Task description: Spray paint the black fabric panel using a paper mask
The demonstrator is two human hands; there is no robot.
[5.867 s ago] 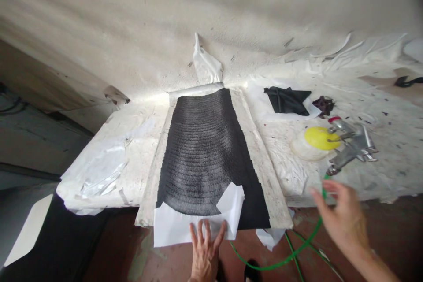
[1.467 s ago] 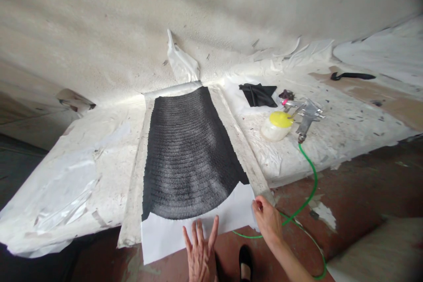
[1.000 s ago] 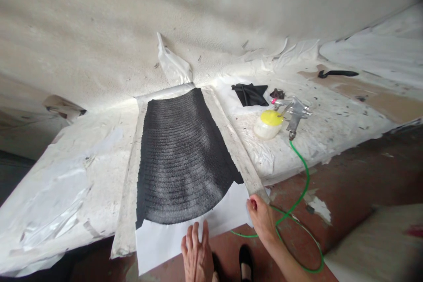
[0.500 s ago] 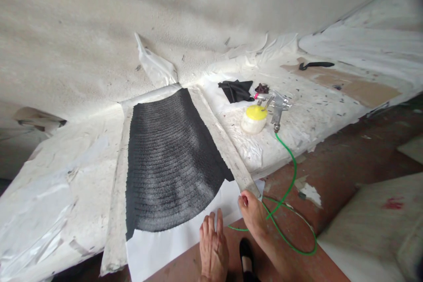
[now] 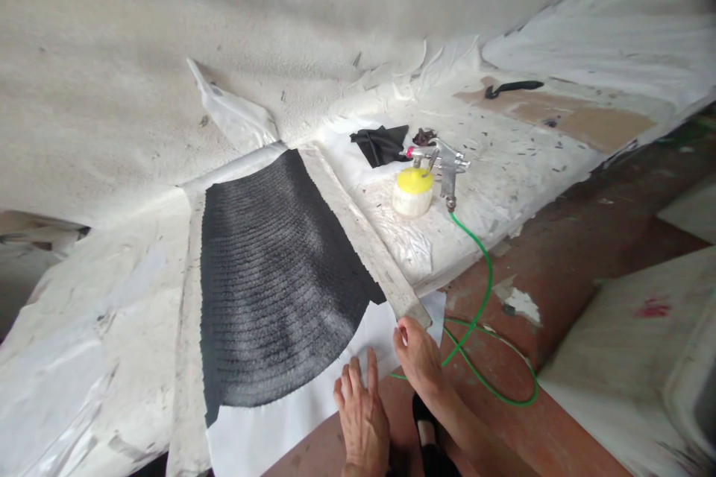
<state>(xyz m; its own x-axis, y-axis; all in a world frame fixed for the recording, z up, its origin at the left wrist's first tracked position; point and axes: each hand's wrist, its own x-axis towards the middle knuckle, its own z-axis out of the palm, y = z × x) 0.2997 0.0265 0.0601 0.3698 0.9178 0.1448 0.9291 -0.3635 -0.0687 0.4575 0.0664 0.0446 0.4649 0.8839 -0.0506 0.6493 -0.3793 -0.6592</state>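
A dark grey ribbed fabric panel (image 5: 274, 283), speckled whitish across its middle, lies between two white-crusted strips. Along its curved front edge, white paper (image 5: 313, 410) sticks out past the bench. My left hand (image 5: 363, 414) rests on this paper with fingers stretched forward, holding nothing. My right hand (image 5: 419, 358) is closed at the front end of the right strip (image 5: 369, 246), where the paper also passes. Whether its fingertips pinch the strip or the paper, I cannot tell.
On the bench to the right stand a spray gun (image 5: 447, 160) and its yellow-topped cup (image 5: 412, 194). A green hose (image 5: 488, 268) runs from the gun and loops on the floor. Black cloth (image 5: 381, 144) and a black curved-ended tool (image 5: 514, 87) lie farther back.
The whole view has shifted, so bench items appear farther left. Both hands keep nearly the same places at the paper and the strip's end. The panel looks unmoved on the bench.
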